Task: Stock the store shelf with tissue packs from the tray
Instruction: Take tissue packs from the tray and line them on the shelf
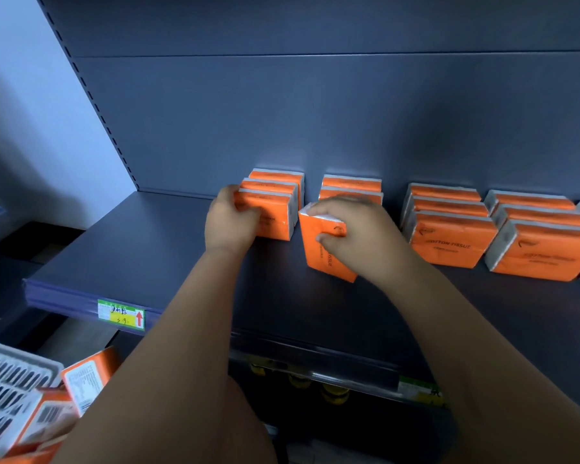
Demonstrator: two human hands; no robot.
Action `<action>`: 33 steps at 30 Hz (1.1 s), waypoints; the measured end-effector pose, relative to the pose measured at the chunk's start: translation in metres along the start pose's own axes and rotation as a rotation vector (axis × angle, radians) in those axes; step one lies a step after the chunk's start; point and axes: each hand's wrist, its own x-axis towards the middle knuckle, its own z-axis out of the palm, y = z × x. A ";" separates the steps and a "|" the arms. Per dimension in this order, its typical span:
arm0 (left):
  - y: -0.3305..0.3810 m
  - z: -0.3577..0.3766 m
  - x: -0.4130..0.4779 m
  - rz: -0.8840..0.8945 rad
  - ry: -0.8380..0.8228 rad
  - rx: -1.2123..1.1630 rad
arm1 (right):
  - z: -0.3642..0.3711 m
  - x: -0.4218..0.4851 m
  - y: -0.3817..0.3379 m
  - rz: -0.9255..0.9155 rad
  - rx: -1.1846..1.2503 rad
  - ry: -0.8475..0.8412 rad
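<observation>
Head view: I see bare shelf point(131, 262) at frame left and along its front edge; left hand point(230, 222) grips the leftmost front pack point(277, 221), right hand point(352, 229) holds the tilted pack point(325, 257) mid-frame; a right-side pack point(452, 241) reads COTTON TISSUE.

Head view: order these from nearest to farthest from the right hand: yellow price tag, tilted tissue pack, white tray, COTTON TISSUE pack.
1. The tilted tissue pack: gripped by the right hand itself.
2. The COTTON TISSUE pack: front of the next row, just to the right.
3. The yellow price tag: on the shelf's front edge, far left.
4. The white tray: bottom left, below the shelf.
</observation>
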 end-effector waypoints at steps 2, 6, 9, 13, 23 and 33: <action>0.000 0.000 0.001 -0.009 -0.006 -0.033 | 0.001 -0.001 0.002 -0.002 0.004 -0.049; -0.002 0.001 0.003 -0.012 -0.012 -0.057 | 0.002 -0.009 0.006 0.241 0.075 -0.134; -0.004 0.002 0.007 -0.026 -0.001 -0.076 | -0.002 -0.008 0.011 0.385 0.132 0.049; -0.005 0.004 0.008 -0.015 0.004 -0.074 | -0.010 0.003 0.017 0.345 0.253 0.286; 0.001 0.001 0.003 -0.019 0.003 -0.080 | 0.002 0.002 0.043 0.008 -0.298 0.118; -0.003 0.000 0.005 -0.003 -0.002 -0.077 | 0.021 0.006 0.038 -0.077 -0.490 0.119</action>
